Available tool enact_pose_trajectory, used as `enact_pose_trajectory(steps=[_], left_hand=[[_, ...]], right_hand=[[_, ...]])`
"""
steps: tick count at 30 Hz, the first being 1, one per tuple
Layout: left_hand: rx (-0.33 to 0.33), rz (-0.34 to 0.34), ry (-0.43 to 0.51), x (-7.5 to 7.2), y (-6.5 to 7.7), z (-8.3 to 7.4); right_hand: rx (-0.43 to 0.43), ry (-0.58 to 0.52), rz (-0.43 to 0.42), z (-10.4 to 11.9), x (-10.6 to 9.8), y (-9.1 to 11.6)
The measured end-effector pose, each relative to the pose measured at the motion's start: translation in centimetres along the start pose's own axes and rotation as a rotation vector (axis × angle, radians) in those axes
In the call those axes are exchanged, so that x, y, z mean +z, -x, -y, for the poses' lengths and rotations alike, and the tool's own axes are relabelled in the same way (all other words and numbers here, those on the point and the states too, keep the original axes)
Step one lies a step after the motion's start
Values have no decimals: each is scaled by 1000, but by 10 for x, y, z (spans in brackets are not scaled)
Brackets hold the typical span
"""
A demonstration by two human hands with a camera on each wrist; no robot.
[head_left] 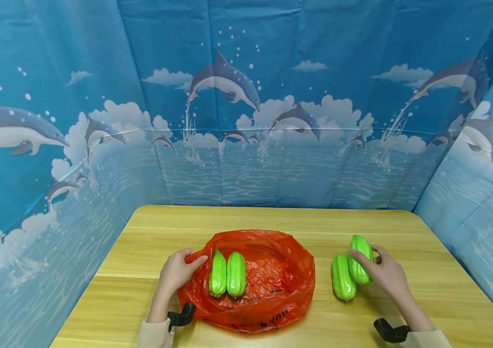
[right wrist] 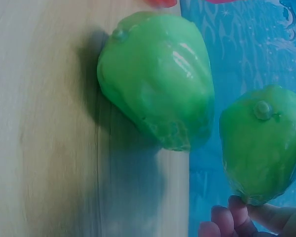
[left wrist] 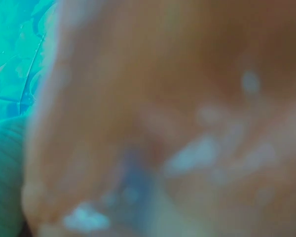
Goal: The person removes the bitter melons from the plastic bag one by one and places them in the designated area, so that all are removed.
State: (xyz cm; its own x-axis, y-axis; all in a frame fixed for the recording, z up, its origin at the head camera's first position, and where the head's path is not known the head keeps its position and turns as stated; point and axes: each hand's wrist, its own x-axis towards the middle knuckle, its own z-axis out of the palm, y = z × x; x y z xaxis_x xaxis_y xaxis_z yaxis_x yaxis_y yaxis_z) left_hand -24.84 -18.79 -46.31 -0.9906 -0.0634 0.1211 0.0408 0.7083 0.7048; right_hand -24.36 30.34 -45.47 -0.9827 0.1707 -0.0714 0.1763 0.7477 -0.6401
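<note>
A red plastic bag (head_left: pixel 278 309) lies spread wide with its mouth up, and two glossy bright-green gourds (head_left: pixel 236 274) lie side by side in its left half. At the bag's left rim my left hand (head_left: pixel 177 273) pinches the plastic between thumb and fingers. My right hand (head_left: pixel 387 275) grips another green gourd (head_left: pixel 360 265) by its sides, tilted and raised from the table in the right wrist view. Just left of it, a similar green gourd (head_left: pixel 343 279) rests on the table. Blurred skin fills most of the left wrist view, hiding the bag there.
The wooden table (head_left: pixel 150 227) has light yellow grain and rounded far corners. Blue dolphin-print sheets (head_left: pixel 237 169) hang behind it and along both sides. A black wrist mount (head_left: pixel 182 316) sits at the left wrist, and another black mount (head_left: pixel 390 332) at the right.
</note>
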Motion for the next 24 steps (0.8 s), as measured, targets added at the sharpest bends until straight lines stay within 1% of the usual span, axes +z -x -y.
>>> enact_pose_trajectory(steps=[3,12,19,24], left_hand=[[-4,-3,0,0,0,0],[22,-6,-2,0,1,1],[2,1,6,0,0,0],[3,4,11,0,0,1]], right_hand=[[-5,7,5,-2,0,-2],[8,-5,34,-6,0,-4],[1,4,33,-8,1,-4],[8,6,46,-11,2,-5]])
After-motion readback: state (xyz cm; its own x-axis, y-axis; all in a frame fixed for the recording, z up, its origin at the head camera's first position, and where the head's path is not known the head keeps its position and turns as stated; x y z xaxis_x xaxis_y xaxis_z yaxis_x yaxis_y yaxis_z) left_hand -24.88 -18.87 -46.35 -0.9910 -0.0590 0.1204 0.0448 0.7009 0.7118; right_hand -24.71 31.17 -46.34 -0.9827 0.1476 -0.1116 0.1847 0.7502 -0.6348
